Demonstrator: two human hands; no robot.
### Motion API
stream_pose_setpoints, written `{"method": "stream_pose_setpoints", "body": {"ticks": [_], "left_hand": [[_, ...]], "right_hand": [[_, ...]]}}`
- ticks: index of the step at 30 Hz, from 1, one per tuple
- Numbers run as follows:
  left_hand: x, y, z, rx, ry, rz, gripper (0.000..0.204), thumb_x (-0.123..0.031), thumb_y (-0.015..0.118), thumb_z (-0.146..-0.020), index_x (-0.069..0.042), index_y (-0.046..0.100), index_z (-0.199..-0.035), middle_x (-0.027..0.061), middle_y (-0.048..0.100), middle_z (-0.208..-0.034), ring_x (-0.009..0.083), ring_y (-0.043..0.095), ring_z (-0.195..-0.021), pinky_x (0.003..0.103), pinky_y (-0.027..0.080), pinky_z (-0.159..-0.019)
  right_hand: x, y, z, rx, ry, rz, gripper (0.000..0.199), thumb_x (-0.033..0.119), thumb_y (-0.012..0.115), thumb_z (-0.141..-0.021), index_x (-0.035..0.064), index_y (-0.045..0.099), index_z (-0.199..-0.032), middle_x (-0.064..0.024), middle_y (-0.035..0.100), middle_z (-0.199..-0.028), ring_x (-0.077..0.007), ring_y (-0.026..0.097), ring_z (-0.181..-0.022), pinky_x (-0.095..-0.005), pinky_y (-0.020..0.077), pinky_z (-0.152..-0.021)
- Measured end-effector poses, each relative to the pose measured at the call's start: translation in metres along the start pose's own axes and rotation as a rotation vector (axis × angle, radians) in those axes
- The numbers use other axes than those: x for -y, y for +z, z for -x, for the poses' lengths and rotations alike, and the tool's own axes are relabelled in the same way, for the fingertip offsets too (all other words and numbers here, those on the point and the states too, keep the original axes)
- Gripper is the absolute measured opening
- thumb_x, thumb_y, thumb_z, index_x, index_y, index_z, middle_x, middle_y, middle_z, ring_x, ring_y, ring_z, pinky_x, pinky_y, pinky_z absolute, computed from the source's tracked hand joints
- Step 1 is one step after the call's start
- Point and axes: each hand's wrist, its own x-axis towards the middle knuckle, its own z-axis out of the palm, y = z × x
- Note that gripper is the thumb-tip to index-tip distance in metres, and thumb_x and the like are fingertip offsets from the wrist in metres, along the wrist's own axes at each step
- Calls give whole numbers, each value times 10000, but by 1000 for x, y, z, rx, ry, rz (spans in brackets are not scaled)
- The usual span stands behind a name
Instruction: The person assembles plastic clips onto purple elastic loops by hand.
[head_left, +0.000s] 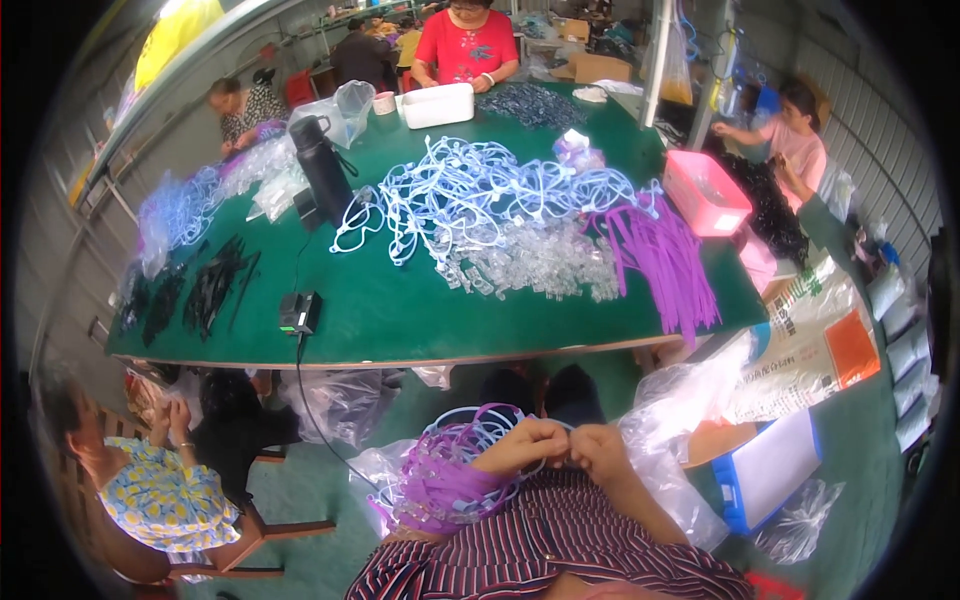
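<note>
Both my hands meet above my lap, fingers bent into a pinch. My left hand is closed, and its forearm lies across a heap of purple straps and light blue loops. Close against it, my right hand is closed too. A bit of light blue shows by the fingertips, but what they pinch is too small and covered to make out. On the green table ahead lie a tangle of light blue looped cords, a pile of clear plastic pieces and a spread of purple strips.
A black flask, a small black box with a cable, a pink bin and a white tray stand on the table. Clear plastic bags and a blue-edged case lie at my right. Several people work nearby.
</note>
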Motion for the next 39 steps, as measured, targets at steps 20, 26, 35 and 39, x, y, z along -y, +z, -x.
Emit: {"method": "stream_pose_setpoints", "body": {"ticks": [20, 26, 35, 39], "left_hand": [[19, -28, -4, -10, 83, 471, 291, -279, 610, -827, 6, 567, -777, 36, 539, -653, 84, 493, -541, 198, 366, -496], [4, -29, -12, -200, -72, 209, 223, -240, 544, -884, -33, 590, -816, -1, 555, -658, 38, 483, -568, 165, 342, -496], [-1, -30, -12, -227, -158, 12, 261, -290, 514, -909, -44, 595, -873, -42, 506, -663, 16, 436, -577, 161, 301, -495], [1, -39, -11, -204, -133, -12, 252, -267, 493, -923, -38, 586, -873, -32, 520, -678, 29, 463, -616, 168, 341, -527]], "right_hand": [[10, 19, -29, 120, 58, -708, 292, 88, 499, -842, 35, 456, -557, -6, 390, -498, -65, 343, -422, -210, 271, -428], [16, 3, -49, -28, 74, -167, 173, 97, 571, -819, 17, 539, -669, -12, 439, -579, -67, 403, -482, -213, 323, -458], [28, -9, -59, 26, -575, 730, 311, 121, 743, -615, 69, 643, -906, -77, 522, -804, -255, 508, -787, -342, 419, -714], [34, -4, -67, 48, -643, 770, 286, 140, 737, -627, 46, 633, -876, -94, 529, -826, -266, 514, -794, -350, 421, -720]]}}
